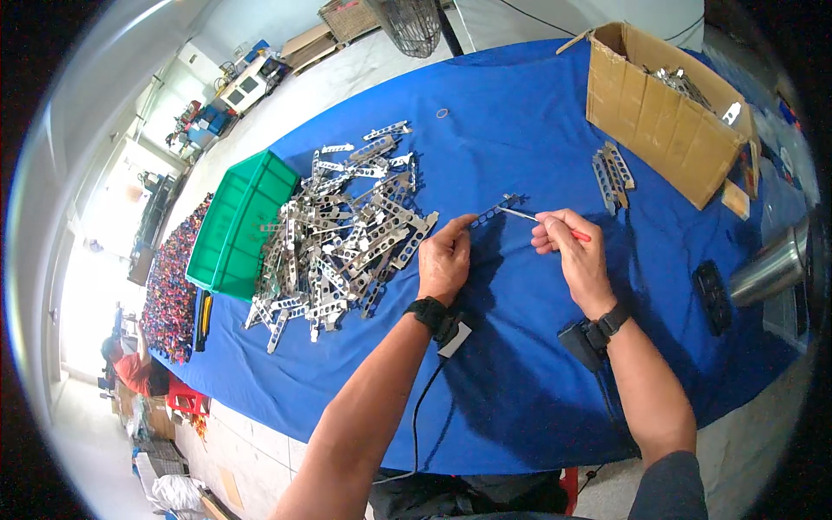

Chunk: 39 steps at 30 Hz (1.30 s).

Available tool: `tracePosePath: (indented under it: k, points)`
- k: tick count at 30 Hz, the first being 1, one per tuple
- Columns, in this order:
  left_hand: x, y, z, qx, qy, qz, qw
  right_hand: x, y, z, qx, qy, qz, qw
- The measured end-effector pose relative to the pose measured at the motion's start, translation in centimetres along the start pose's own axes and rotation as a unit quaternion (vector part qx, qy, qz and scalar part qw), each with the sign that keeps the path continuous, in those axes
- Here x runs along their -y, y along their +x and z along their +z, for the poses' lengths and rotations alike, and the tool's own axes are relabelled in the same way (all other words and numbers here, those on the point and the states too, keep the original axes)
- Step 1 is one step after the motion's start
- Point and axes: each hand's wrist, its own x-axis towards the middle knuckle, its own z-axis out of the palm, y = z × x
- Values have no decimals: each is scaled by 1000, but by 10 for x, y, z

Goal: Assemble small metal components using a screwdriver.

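Note:
My left hand [445,264] is closed on the near end of a perforated metal strip [488,215], which points away and to the right above the blue cloth. In my right hand [576,258] is a slim tool [520,213] with a thin metal shaft and a red end; its exact kind is unclear. The tool's tip is at the strip, but whether it touches cannot be told. Left of my left hand spreads a large loose pile of similar metal strips [338,238]. Several more strips [614,178] lie grouped beyond my right hand.
A green plastic bin [227,227] stands left of the pile, beside a heap of small multicoloured pieces [178,286]. At the far right stands an open cardboard box [659,130] holding metal parts. A dark oblong object [711,296] and a shiny metal cylinder [770,269] are at the right.

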Motion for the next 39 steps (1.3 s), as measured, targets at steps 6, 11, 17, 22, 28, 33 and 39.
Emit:
tracePosePath:
  k: [6,11,17,22,28,33,39]
  points:
    - [-3,0,-3,0,13,0,1000,0,0,-2,15,-7,-1,1000]
    - [0,0,1,2,4,-2,1000,-4,0,0,-20,-8,-18,1000]
    - [-1,0,-1,4,18,-8,1000,-1,1,1,31,2,12,999]
    - [-2,0,-1,0,10,-3,1000,-4,1,-2,28,5,23,999]
    - [-3,-1,-1,4,9,-2,1000,2,1,2,-9,4,5,1000]
    - [-3,0,-1,18,24,-10,999,4,-1,-5,8,-19,4,1000]
    - [-4,0,1,6,21,7,1000,1,-3,7,6,-5,2,1000]
